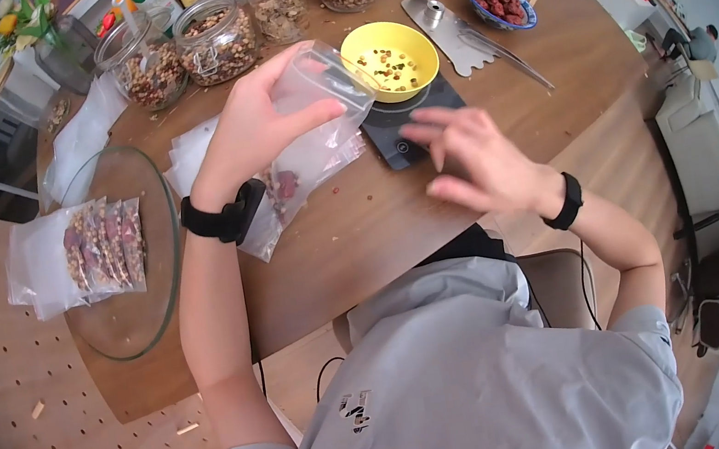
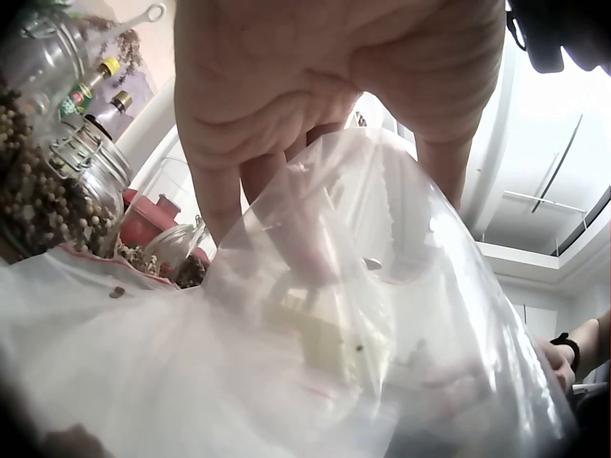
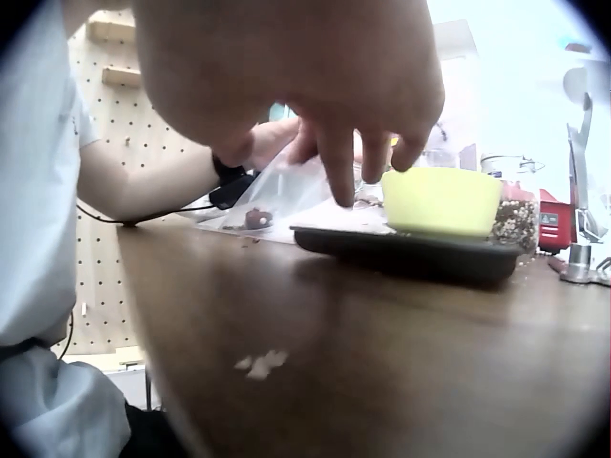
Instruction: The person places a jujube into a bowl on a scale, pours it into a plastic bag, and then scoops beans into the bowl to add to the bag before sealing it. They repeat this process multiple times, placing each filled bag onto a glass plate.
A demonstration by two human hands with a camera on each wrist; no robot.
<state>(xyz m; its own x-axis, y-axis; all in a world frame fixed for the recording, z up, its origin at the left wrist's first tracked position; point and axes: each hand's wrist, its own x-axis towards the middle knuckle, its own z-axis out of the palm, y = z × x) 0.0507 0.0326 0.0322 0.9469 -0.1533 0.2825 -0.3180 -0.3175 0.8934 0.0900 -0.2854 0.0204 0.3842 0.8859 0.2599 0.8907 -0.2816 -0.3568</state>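
Note:
My left hand [image 1: 265, 122] holds a clear plastic bag [image 1: 323, 90] between thumb and fingers, its mouth spread beside the yellow bowl [image 1: 412, 47]. In the left wrist view the bag [image 2: 449, 296] hangs below the fingers. Some mixed beans [image 1: 393, 70] lie in the bowl, which sits on a black kitchen scale [image 1: 398, 140]. My right hand [image 1: 485, 159] hovers by the scale's front, its fingers spread and holding nothing. Beneath my left forearm, another bag holding beans and a dark red piece [image 1: 284, 186] lies on the table.
Glass jars of beans [image 1: 217, 46] stand along the back. Filled bags [image 1: 107, 245] lie in a row on a round glass plate [image 1: 167, 295] at left. On the right are a blue-rimmed bowl [image 1: 518, 24] of dark red fruit and metal tongs [image 1: 511, 58].

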